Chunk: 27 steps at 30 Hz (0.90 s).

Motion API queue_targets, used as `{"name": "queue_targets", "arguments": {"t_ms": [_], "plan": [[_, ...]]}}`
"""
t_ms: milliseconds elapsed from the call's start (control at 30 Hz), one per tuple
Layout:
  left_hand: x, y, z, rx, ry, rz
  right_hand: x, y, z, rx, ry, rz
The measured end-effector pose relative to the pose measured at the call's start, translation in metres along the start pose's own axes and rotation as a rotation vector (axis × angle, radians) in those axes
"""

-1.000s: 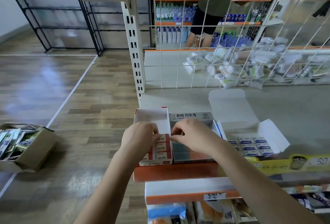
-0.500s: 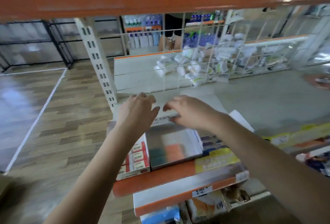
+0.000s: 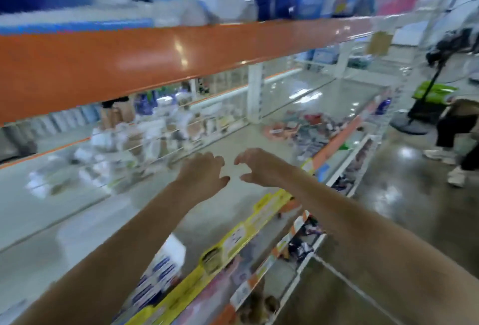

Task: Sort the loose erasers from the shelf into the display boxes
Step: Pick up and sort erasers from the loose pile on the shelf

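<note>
Both hands reach out over the grey shelf (image 3: 259,143), likely toward the loose pile (image 3: 305,128) near its far right. The left hand (image 3: 204,177) and right hand (image 3: 255,166) have loosely curled, empty grips. A display box (image 3: 158,273) of blue-labelled erasers sits near the front edge. Motion blur leaves the yellow price strip (image 3: 233,236) unreadable.

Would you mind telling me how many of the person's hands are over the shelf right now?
2. The left hand reaches over the grey shelf near its middle; the right hand is just beside it on the right. Both appear empty with loosely curled fingers, apart from each other.
</note>
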State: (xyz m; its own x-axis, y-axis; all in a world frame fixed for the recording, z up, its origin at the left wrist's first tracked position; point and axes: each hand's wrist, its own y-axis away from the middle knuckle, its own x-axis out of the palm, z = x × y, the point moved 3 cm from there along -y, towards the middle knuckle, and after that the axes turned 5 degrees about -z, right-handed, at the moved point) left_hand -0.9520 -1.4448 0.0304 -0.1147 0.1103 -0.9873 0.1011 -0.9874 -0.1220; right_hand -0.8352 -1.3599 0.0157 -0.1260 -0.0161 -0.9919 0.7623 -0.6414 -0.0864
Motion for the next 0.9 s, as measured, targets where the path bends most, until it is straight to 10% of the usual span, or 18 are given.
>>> {"name": "queue_targets", "arguments": {"t_ms": [433, 900], "plan": [[0.061, -0.219, -0.172, 0.028, 0.128, 0.07, 0.026, -0.017, -0.288, 0.318, -0.041, 0.083], [0.094, -0.319, -0.133, -0.169, 0.118, 0.0, 0.054, -0.066, -0.343, 0.399, -0.26, -0.217]]}}
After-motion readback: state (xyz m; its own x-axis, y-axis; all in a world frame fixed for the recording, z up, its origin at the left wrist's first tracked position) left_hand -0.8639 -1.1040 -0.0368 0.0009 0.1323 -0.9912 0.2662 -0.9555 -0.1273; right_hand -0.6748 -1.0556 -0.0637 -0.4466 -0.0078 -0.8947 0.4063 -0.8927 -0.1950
